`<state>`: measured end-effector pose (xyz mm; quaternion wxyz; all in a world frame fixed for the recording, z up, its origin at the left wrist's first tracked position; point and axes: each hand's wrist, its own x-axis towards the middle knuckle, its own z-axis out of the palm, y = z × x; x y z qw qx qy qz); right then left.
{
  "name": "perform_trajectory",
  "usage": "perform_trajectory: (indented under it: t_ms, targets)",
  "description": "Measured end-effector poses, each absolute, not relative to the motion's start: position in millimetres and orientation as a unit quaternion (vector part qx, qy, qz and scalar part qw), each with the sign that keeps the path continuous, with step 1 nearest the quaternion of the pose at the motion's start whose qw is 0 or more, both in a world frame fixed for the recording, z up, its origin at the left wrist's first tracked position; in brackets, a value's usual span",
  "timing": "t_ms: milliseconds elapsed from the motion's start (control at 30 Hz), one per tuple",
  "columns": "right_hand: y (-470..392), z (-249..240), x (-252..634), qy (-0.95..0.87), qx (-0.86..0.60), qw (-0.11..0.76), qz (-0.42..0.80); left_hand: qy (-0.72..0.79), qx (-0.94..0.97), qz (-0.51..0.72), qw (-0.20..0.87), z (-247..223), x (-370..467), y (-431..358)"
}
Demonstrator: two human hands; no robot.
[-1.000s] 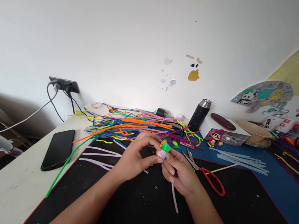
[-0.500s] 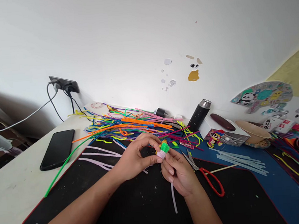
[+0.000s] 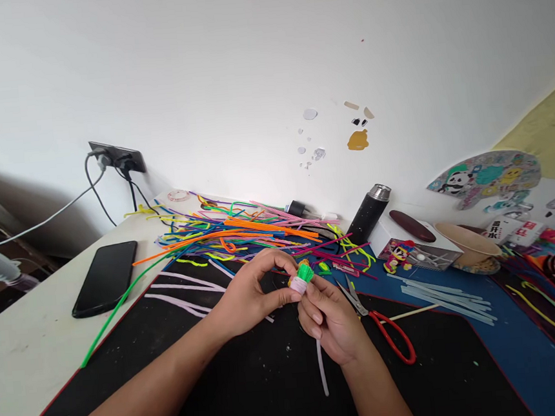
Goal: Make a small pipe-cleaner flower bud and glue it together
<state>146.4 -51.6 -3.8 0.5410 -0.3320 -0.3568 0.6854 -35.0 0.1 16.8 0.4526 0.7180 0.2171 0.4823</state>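
Between my two hands is a small pipe-cleaner figure [image 3: 304,273], green with a little orange on top and a pale lilac band wound round it. My left hand [image 3: 264,288] pinches its left side between thumb and forefinger. My right hand [image 3: 329,313] is closed on its right side, the fingers curled. A pale lilac pipe cleaner [image 3: 322,369] hangs down from under my right hand. Part of the figure is hidden by my fingers. Red-handled scissors [image 3: 390,337] lie with blades apart just right of my right hand.
A heap of coloured pipe cleaners [image 3: 240,227] spreads along the back. A phone [image 3: 105,278] lies at the left. At the right are a black flask [image 3: 369,214], a white box [image 3: 387,234], a small colourful figure [image 3: 398,257] and pale blue pipe cleaners [image 3: 445,300]. A black mat [image 3: 255,391] lies below my hands.
My left fingers have shifted very slightly on the figure, and a bit more of the lilac band shows. The view has moved a touch; otherwise things look the same.
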Motion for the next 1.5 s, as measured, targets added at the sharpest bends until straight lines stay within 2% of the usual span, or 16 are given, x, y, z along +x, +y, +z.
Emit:
perform_trajectory:
  t_ms: [600, 867, 1500]
  targets:
    - [-51.6, -3.9, 146.6, -0.356, -0.336, 0.539, 0.685, 0.223, 0.73, 0.485, 0.427, 17.1, -34.4, 0.1]
    - [-51.3, -4.0, 146.2, -0.353, -0.333, 0.547, 0.683, 0.216, 0.746, 0.5, 0.383, 15.6, -33.3, 0.1]
    - [-50.3, -7.4, 147.2, -0.343, -0.332, 0.554, 0.682, 0.217, 0.753, 0.496, 0.374, 15.9, -33.6, -0.1]
